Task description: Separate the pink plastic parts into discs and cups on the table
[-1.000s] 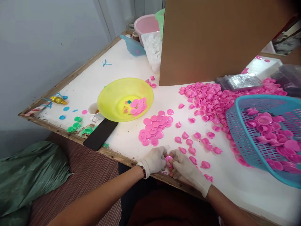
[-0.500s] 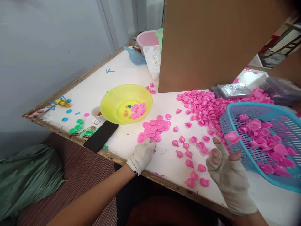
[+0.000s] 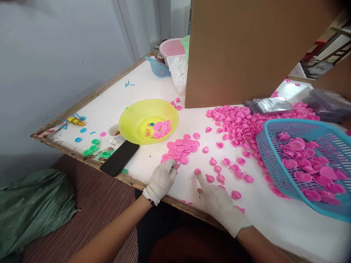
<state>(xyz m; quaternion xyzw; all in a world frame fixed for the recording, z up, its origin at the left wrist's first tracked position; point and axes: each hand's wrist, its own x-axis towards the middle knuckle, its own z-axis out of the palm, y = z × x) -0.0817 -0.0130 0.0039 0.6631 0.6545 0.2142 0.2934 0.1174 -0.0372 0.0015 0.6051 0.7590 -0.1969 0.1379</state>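
Observation:
My left hand, in a fingertip-less white glove, is closed at the near edge of a spread of flat pink discs. A pink disc shows at its fingertips. My right hand, gloved alike, reaches across the table with its index finger stretched out and the thumb apart. That fingertip touches a small pink plastic cup-shaped piece. More such pieces lie scattered beside and beyond this hand. A blue plastic basket on the right holds several pink pieces.
A heap of pink pieces lies before a tall cardboard sheet. A yellow bowl holds pink discs. A black phone and white cup stand left, near the table's wooden edge. Plastic-wrapped packs sit behind the basket.
A pink piece in the air beside the basket is no longer there. My right hand has swung left from the basket to a piece near my left hand, which has barely shifted.

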